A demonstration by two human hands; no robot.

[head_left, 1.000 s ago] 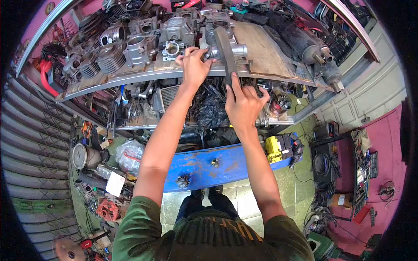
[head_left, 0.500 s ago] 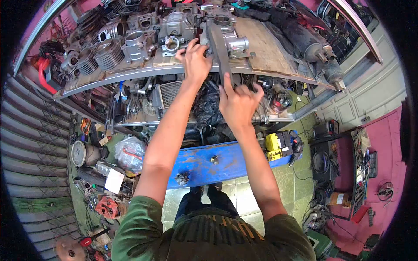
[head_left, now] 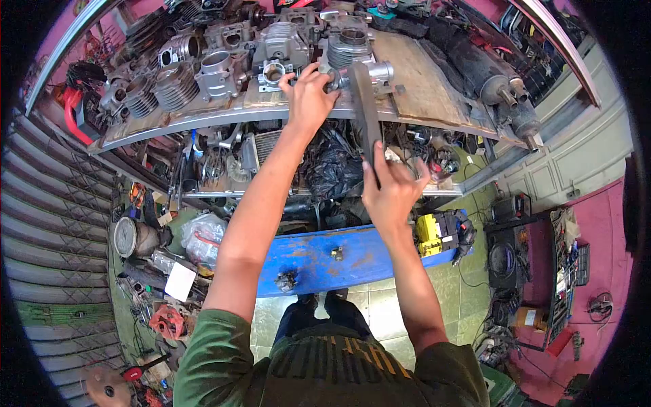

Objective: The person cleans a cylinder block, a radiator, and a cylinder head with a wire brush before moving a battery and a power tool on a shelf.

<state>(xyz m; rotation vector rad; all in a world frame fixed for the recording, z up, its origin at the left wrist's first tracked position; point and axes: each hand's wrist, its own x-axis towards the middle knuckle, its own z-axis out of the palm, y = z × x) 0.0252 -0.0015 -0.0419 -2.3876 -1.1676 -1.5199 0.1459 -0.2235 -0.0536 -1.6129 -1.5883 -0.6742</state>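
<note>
My left hand (head_left: pixel 312 102) is at the front edge of the upper shelf, its fingers closed on a small grey metal part (head_left: pixel 330 76), mostly covered by the fingers. In my right hand (head_left: pixel 393 193) is a long, flat, dark file (head_left: pixel 367 108), gripped at the near end with the index finger along it. The file's far end lies beside the metal part and partly in front of a silver engine piece (head_left: pixel 382 71). Left of my left hand sits a small metal housing with a round opening (head_left: pixel 273 73).
Cylinder blocks (head_left: pixel 175 88) and other engine parts crowd the upper shelf (head_left: pixel 427 81). Dark exhaust mufflers (head_left: pixel 475 71) lie at its right. Below stands a blue bench (head_left: pixel 312 261) with small metal parts and a yellow-black object (head_left: pixel 428 234). A black plastic bag (head_left: pixel 332 166) fills part of the lower shelf.
My right hand has drawn the file back towards me and slightly to the right. The left hand stays at the shelf edge, still gripping the metal part.
</note>
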